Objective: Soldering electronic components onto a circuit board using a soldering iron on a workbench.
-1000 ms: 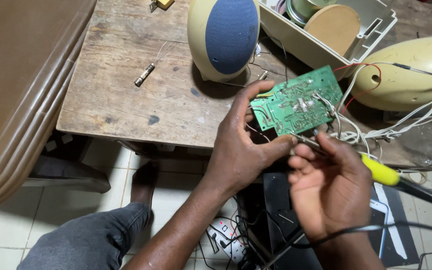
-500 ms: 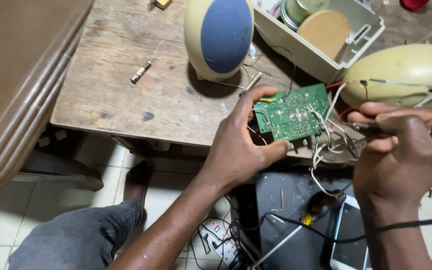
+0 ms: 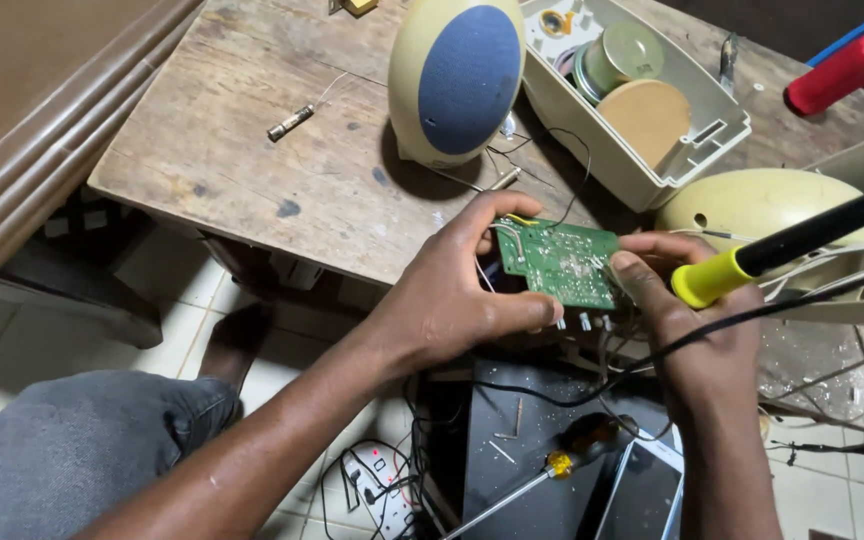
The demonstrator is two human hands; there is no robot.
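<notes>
Grey trouser cloth is seen nearest, over a knee point(image 3: 82, 450), and below the hands a yellow-handled screwdriver point(image 3: 542, 470) lies on a dark panel beside a white power strip point(image 3: 377, 490) on the tiled floor. Just above, a green circuit board point(image 3: 562, 262) is held off the edge of the bench point(image 3: 252, 170). The left hand point(image 3: 452, 290) is clamped on the board's left edge, thumb under and fingers over. The right hand point(image 3: 692, 330) is closed round the yellow grip of a soldering iron point(image 3: 782, 245), its fingertips resting against the board's right edge; the iron's tip cannot be made out. As a judgement, the board is best kept level and steadied by both hands, with the loose wires kept away from the hot end. Farther back, a cream speaker with a blue oval grille point(image 3: 457, 80) stands upright on the bench, an opened cream housing point(image 3: 642, 100) lies beside it with round parts inside, and a red cylinder point(image 3: 842, 72) rests at the far right. No package, label or sign is clearly seen
</notes>
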